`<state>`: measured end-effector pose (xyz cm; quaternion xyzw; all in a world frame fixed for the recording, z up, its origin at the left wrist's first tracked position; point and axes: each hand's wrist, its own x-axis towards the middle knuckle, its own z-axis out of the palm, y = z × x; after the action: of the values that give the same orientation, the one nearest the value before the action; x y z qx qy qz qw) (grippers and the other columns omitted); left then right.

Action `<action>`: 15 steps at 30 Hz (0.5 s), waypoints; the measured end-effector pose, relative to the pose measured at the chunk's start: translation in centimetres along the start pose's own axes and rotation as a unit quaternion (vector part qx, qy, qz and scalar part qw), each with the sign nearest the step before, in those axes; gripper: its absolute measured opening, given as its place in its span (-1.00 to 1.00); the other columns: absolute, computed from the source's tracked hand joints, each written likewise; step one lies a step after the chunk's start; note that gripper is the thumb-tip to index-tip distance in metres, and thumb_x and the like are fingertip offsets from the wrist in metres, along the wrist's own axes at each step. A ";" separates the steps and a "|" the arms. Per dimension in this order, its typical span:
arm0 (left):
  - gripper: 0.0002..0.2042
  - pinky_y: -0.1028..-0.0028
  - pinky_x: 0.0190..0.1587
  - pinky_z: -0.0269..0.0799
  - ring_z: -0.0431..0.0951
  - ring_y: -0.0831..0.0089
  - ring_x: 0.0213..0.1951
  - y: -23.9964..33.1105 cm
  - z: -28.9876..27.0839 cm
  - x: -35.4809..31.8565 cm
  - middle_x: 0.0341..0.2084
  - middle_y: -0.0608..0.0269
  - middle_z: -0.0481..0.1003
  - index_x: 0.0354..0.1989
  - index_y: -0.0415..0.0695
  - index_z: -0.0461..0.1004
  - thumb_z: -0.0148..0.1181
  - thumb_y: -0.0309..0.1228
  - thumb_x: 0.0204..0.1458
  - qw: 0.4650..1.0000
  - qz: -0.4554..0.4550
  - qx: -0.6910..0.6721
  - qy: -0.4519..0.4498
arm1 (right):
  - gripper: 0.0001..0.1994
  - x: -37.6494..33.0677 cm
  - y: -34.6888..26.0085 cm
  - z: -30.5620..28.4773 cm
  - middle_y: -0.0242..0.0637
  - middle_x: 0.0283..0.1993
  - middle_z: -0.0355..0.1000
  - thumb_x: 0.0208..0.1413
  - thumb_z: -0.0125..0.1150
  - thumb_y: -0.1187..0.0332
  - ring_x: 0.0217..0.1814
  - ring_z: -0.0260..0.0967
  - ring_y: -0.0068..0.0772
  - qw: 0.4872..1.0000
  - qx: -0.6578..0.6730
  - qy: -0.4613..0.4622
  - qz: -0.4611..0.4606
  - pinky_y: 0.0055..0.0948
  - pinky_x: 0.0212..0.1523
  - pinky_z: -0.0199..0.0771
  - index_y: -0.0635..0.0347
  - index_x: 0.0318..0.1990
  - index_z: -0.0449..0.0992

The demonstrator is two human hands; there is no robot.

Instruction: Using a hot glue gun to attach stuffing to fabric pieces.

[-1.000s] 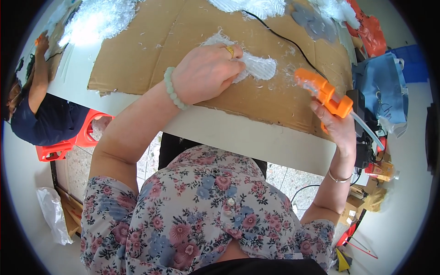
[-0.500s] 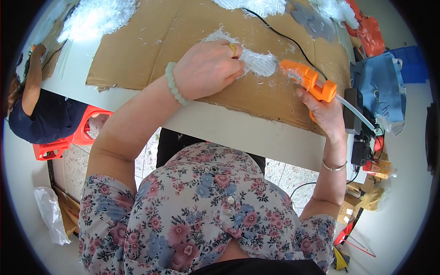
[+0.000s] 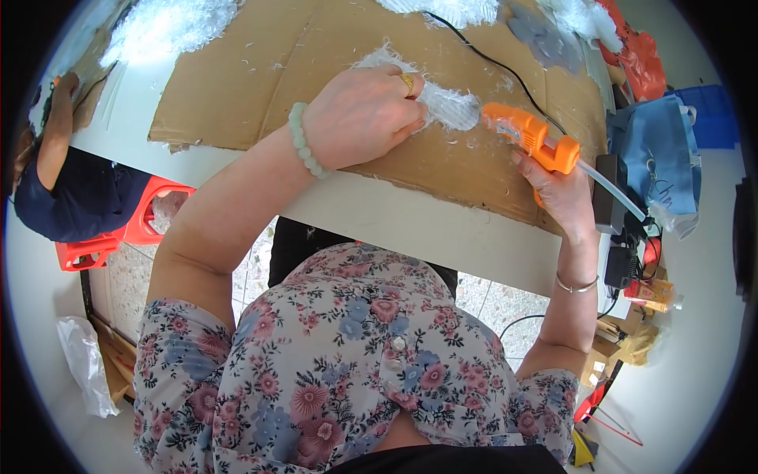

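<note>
My left hand (image 3: 365, 117) is closed over a white, frayed piece of fabric (image 3: 452, 108) on the brown cardboard sheet (image 3: 229, 95); its fingertips pinch the piece, whose fringed ends stick out on both sides. In my right hand (image 3: 562, 193) is an orange hot glue gun (image 3: 527, 133), gripped by its handle, with a pale glue stick (image 3: 612, 192) coming out of the back. The nozzle points left, close to the right end of the fabric. Whether nozzle and fabric touch, I cannot tell.
A black cable (image 3: 505, 67) crosses the cardboard. White fringed material (image 3: 170, 31) lies heaped at the far left, with more at the far right by a grey piece (image 3: 545, 35). A blue bag (image 3: 659, 150) stands right of the table. Another person (image 3: 79, 186) sits at left by a red stool (image 3: 154, 213).
Almost nothing differs. My left hand and the fabric have shifted very slightly to the right; the glue gun stays in place.
</note>
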<state>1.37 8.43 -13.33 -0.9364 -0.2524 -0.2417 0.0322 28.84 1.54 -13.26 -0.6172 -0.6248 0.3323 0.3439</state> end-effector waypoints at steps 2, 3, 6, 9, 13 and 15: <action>-0.89 0.40 -0.42 0.41 0.45 0.33 -0.43 0.0 0.0 -0.1 -0.48 0.27 0.45 -0.61 -0.14 0.48 0.15 -0.40 -0.15 1.000 0.001 -0.002 0.006 | -0.77 0.2 -0.1 -0.1 -0.55 -0.48 0.31 -0.04 0.30 0.39 -0.47 0.14 -0.74 1.000 -0.009 -0.007 0.008 -0.69 -0.44 0.18 0.29 -0.22 0.50; -0.89 0.40 -0.42 0.41 0.45 0.33 -0.43 -0.1 0.0 -0.2 -0.48 0.27 0.45 -0.61 -0.14 0.48 0.15 -0.40 -0.15 1.000 0.001 -0.002 0.005 | -0.77 0.2 -0.2 0.0 -0.55 -0.48 0.31 -0.04 0.30 0.39 -0.47 0.14 -0.74 1.000 -0.009 -0.008 0.008 -0.69 -0.44 0.18 0.29 -0.22 0.50; -0.89 0.40 -0.41 0.41 0.45 0.33 -0.43 -0.2 0.0 -0.4 -0.47 0.27 0.45 -0.61 -0.14 0.49 0.15 -0.40 -0.15 1.000 0.001 0.003 0.000 | -0.77 0.4 -0.3 0.2 -0.56 -0.49 0.30 -0.04 0.30 0.38 -0.48 0.12 -0.74 1.000 -0.001 -0.012 0.005 -0.69 -0.46 0.16 0.29 -0.23 0.50; -0.89 0.41 -0.40 0.41 0.45 0.33 -0.42 -0.3 0.0 -0.5 -0.47 0.28 0.45 -0.61 -0.14 0.49 0.14 -0.39 -0.15 1.000 -0.004 0.000 0.001 | -0.76 0.3 -0.5 0.2 -0.56 -0.51 0.29 -0.05 0.30 0.38 -0.50 0.12 -0.74 1.000 -0.003 -0.013 0.010 -0.69 -0.47 0.15 0.29 -0.23 0.50; -0.89 0.43 -0.40 0.41 0.44 0.35 -0.42 -0.3 0.1 -0.7 -0.51 0.31 0.42 -0.62 -0.12 0.48 0.13 -0.41 -0.15 1.000 -0.001 0.012 -0.002 | -0.76 -0.2 -0.3 0.0 -0.55 -0.54 0.28 -0.05 0.31 0.36 -0.51 0.12 -0.74 0.999 0.006 -0.024 0.024 -0.68 -0.48 0.15 0.28 -0.23 0.51; -0.90 0.43 -0.40 0.41 0.44 0.35 -0.42 -0.5 0.1 -0.9 -0.52 0.32 0.41 -0.63 -0.11 0.48 0.12 -0.41 -0.15 1.000 0.002 0.014 0.002 | -0.75 -0.4 -0.3 0.2 -0.54 -0.54 0.29 -0.05 0.31 0.35 -0.51 0.12 -0.73 0.999 0.023 -0.026 0.027 -0.67 -0.48 0.15 0.28 -0.23 0.51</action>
<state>0.50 8.43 -13.90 -0.9359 -0.2539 -0.2397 0.0464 28.55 1.09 -13.09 -0.6169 -0.6089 0.3717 0.3324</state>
